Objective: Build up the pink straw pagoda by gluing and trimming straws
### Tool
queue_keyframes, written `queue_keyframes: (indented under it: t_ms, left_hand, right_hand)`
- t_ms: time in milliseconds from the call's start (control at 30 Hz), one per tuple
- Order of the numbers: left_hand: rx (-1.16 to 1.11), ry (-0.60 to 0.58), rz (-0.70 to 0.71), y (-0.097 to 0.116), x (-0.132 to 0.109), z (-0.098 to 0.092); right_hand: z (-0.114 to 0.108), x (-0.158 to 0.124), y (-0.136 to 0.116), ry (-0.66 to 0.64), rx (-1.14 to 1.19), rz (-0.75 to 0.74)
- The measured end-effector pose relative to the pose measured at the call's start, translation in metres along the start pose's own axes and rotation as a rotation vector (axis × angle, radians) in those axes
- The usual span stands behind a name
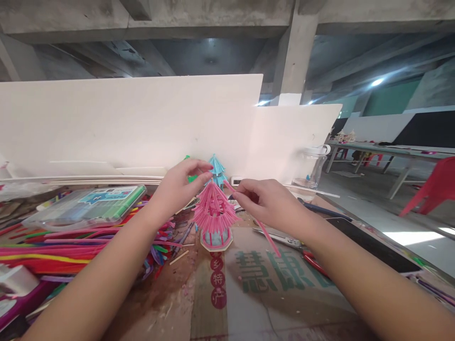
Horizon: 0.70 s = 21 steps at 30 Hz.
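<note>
A small pink pagoda model point(215, 208) with a two-tiered fringed roof stands upright on a pale octagonal base. My left hand point(183, 182) is beside its peak, thumb and forefinger curved with a small gap and nothing visible between them. On the other side, my right hand point(265, 201) pinches a pink pipe cleaner point(268, 239), whose long end hangs down toward the board while its short end points up near the roof. Directly behind stands a blue pagoda model point(216, 168), partly hidden by the pink one.
Bundles of coloured pipe cleaners point(71, 255) and a clear plastic case point(85, 206) lie to the left. Red-handled scissors point(284, 239), a black phone-like slab point(369, 244) and a clear jug point(309, 170) are at right. A white panel point(124, 128) rises behind.
</note>
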<state>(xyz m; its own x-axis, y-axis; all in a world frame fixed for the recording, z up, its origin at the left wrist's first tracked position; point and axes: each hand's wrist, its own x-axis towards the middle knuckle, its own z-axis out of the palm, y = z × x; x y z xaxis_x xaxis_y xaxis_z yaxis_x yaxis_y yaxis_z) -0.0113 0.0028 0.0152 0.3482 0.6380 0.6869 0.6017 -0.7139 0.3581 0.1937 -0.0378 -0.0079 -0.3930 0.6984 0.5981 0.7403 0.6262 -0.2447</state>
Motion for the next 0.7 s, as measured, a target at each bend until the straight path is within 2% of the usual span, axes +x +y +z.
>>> queue_keyframes:
  t_ms: [67,200,333,433,567,700]
  left_hand:
    - [0.001,0.004,-0.027,-0.008,0.001,0.002]
    - [-0.021,-0.099,-0.056,-0.021,0.003,0.01]
    - [0.014,-0.173,-0.001,-0.024,0.005,0.017]
    - [-0.014,-0.18,-0.004,-0.025,0.005,0.019]
    - [-0.079,-0.164,-0.054,-0.024,0.005,0.02]
    - [-0.04,-0.193,-0.111,-0.022,0.004,0.02]
  right_hand:
    - [0.002,0.0,0.0,-0.004,-0.036,0.003]
    - [0.004,0.001,0.002,-0.02,-0.101,0.017]
    - [0.007,0.003,0.006,-0.031,-0.134,0.012]
    - [0.008,0.003,0.008,-0.023,-0.146,0.012]
    - [-0.008,0.002,0.012,0.022,-0.117,0.044]
    - [-0.033,0.001,0.019,0.172,-0.034,0.116]
